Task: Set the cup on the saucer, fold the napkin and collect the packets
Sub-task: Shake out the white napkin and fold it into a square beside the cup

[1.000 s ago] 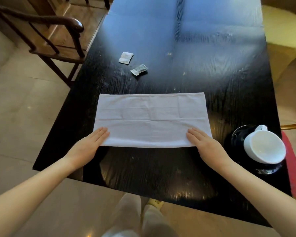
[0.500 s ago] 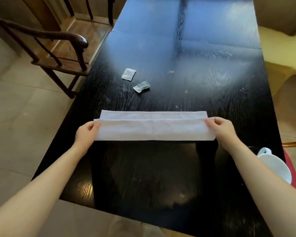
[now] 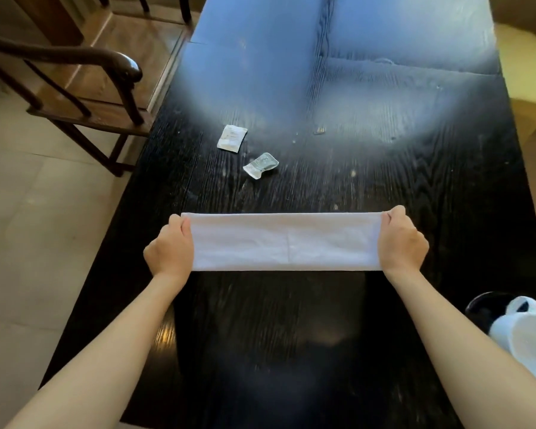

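Observation:
A white napkin [image 3: 287, 242] lies folded into a long narrow strip across the black table [image 3: 291, 335]. My left hand [image 3: 170, 252] pinches its left end and my right hand [image 3: 402, 241] pinches its right end, both at the far corners. Two small packets lie beyond the napkin: a white one [image 3: 231, 138] and a clear crumpled one [image 3: 260, 165]. At the right edge a white cup [image 3: 526, 335] sits on a dark saucer [image 3: 483, 305], partly hidden by my right forearm.
A dark wooden armchair [image 3: 75, 88] stands off the table's left side on the tiled floor. The table's left edge runs diagonally close to my left hand. A yellowish seat [image 3: 526, 72] lies beyond the right edge.
Both hands lifted the napkin's near edge and carried it away from me onto the far edge, halving the napkin into a narrow strip. The camera tilted forward.

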`<action>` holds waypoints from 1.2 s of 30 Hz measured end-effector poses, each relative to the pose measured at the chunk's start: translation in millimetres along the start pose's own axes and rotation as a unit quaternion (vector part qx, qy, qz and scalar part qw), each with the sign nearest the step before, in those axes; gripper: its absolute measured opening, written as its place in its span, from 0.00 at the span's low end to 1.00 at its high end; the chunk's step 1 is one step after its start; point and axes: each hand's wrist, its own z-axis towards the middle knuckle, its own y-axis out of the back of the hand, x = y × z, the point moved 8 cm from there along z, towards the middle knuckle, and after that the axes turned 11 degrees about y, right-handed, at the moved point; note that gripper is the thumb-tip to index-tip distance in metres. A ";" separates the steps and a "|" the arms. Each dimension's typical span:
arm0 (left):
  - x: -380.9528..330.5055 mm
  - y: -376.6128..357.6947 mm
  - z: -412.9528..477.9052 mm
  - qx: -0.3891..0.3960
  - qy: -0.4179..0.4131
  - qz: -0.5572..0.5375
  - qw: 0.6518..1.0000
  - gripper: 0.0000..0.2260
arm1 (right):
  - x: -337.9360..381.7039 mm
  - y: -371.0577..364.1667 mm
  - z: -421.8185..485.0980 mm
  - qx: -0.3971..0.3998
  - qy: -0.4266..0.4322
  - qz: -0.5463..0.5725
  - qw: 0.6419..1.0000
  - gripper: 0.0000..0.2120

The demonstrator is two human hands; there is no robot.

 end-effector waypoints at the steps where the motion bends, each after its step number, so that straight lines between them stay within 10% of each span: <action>1: -0.2 -0.7 -1.6 -0.004 0.003 0.002 1.000 0.13 | 2.9 -0.4 -1.6 -0.008 0.008 -0.010 1.000 0.13; 8: -9.5 10.9 -7.5 -0.023 0.031 -0.002 0.999 0.13 | 25.8 14.2 7.1 -0.020 0.007 -0.057 0.998 0.15; 11: -62.8 9.7 -24.8 -0.009 -0.100 -0.065 0.993 0.20 | 120.5 11.7 -6.2 -0.017 0.200 0.110 0.973 0.18; 15: -86.6 -35.5 -56.6 0.126 -0.196 0.016 0.972 0.22 | 206.9 -46.7 -71.1 0.207 0.402 0.069 0.889 0.24; 31: -33.7 -44.4 -39.1 0.181 -0.218 0.098 0.954 0.34 | 24.3 -33.6 -32.8 0.258 0.291 -0.054 0.920 0.30; 36: -24.3 -38.9 -50.6 0.249 -0.373 0.150 0.881 0.41 | 22.4 -30.2 -34.2 0.297 0.324 -0.038 0.897 0.36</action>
